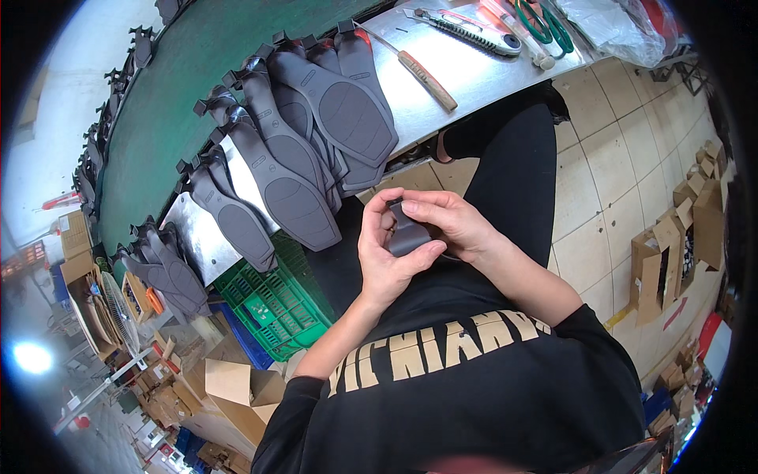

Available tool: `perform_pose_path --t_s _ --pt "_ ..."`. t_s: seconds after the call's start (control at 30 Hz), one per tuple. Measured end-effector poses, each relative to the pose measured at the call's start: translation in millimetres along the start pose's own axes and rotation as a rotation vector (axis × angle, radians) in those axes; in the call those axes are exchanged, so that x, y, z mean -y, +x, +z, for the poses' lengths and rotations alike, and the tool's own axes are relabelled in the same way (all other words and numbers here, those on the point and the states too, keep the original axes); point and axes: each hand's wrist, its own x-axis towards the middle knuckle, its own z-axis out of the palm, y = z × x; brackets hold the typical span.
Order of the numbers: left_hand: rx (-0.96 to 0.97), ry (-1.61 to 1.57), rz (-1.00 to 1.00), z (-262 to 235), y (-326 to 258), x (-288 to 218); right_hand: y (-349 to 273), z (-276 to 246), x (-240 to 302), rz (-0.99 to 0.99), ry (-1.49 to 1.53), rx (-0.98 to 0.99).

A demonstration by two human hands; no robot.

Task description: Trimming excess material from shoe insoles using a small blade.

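Both hands hold a dark grey heeled shoe sole (407,234) in front of my lap. Its small black heel end points up and away from me; the fingers cover much of the rest. My left hand (381,251) wraps its left side, thumb along the near edge. From the right, my right hand (458,225) grips it with the thumb near the heel end and the fingers curled round. Beyond the hands, a pile of similar grey heeled soles (354,118) overlaps the bench edge, and more soles (296,204) lie to its left.
On the metal bench (410,110) lie a wooden-handled tool (426,80), a utility knife (466,33) and green-handled scissors (545,28). A green conveyor belt (170,103) runs behind. Below left stands a green plastic crate (276,312); cardboard boxes (657,265) stand on the tiled floor at right.
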Motion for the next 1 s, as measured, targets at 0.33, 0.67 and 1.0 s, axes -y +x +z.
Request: perform_pose_path --t_s 0.33,0.67,1.0 --pt "-0.004 0.111 0.071 -1 2 2 -3 6 4 -0.076 -0.038 0.053" --pt "-0.007 0.067 0.062 0 1 3 -3 6 2 -0.106 -0.110 0.024" --pt "-0.010 0.079 0.060 1 0 2 -2 8 3 -0.110 -0.146 -0.010"
